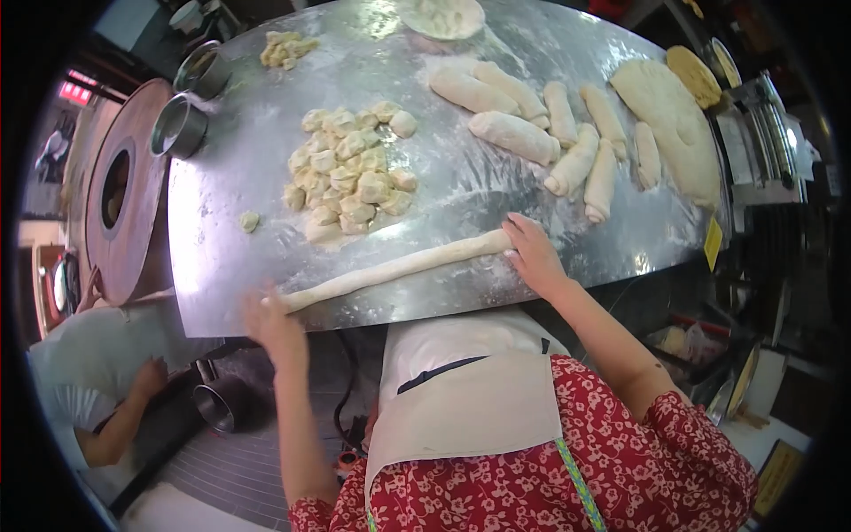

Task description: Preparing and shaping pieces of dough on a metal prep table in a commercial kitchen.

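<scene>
A long, floured dough rope (392, 269) stretches at a slant along the near edge of the metal table (226, 266). My left hand (276, 326), blurred, is around its thinner left end. At the thicker right end, my right hand (532, 256) grips the dough with fingers bent over it. Beyond the rope lies a heap of small dough pieces (346, 173), packed close together. One single dough piece (249, 221) sits apart to the left of them.
Several thick dough rolls (515, 136) lie at the back right, beside a large dough slab (671, 126). Two metal pots (179, 126) stand by the left edge. A flour mound (445, 16) is at the back. Left of the table, a co-worker's arm (126, 419) shows near a round oven opening (116, 189).
</scene>
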`<state>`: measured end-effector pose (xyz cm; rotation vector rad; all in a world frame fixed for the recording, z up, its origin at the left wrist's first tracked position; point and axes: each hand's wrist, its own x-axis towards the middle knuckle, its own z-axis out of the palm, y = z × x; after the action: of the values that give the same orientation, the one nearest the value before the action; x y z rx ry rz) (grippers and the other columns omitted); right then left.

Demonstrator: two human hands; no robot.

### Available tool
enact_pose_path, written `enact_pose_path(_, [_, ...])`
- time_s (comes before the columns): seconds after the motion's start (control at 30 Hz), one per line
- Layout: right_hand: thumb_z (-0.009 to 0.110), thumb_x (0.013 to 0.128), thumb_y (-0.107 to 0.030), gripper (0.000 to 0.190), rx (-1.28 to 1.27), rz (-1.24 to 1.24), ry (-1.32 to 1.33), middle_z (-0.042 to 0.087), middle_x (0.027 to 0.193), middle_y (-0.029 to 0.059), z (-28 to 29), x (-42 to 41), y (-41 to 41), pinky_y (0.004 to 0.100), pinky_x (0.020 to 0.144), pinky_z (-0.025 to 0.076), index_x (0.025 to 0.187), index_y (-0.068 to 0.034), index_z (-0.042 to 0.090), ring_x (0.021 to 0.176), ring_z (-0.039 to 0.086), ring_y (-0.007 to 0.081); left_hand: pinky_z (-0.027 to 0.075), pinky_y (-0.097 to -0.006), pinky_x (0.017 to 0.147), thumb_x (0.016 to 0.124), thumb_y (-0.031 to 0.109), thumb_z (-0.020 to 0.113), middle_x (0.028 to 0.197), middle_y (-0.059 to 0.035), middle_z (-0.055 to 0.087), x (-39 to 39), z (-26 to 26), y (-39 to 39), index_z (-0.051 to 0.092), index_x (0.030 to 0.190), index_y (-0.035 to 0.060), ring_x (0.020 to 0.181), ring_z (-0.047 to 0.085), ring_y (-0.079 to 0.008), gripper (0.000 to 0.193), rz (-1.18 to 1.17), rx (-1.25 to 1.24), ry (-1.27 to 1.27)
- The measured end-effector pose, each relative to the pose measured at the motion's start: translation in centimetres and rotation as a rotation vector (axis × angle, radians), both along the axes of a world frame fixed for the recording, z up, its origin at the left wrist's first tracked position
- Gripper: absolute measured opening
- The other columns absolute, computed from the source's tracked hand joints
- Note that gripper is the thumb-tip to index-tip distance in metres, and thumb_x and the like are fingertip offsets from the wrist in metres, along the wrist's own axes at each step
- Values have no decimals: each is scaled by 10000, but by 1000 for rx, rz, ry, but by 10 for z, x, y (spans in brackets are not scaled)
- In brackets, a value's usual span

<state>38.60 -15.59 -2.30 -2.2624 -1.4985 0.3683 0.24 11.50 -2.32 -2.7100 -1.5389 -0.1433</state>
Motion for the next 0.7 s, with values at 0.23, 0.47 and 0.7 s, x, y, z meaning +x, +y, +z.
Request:
enact_pose_path(0.23, [685,756,-113,311,-83,-61,347,649,984,186,89,-7,65,411,776,494,1041,-32,589,892,639,343,359,-413,1084,859,120,660,1404,-205,471,186,40,-74,420,1412,27,1325,434,-355,609,-679,-663,-675])
enact_pose_path(0.47, [671,810,-270,322,42,-17,477,668,827,214,130,-26,125,430,692,506,1032,-40,624,794,657,389,499,-319,730,880,199,686,984,-130,655,217,60,-69,493,1269,-23,819,616,-195,488,-453,-1054,-914])
enact_pose_path(0.7, [661,840,-360,343,79,64,244,614,702,213,111,-52,157,445,625,469,878,-24,604,665,612,393,450,-251,536,902,208,645,732,-9,569,198,79,-64,579,1025,-2,607,532,-82,252,-64,-1423,-994])
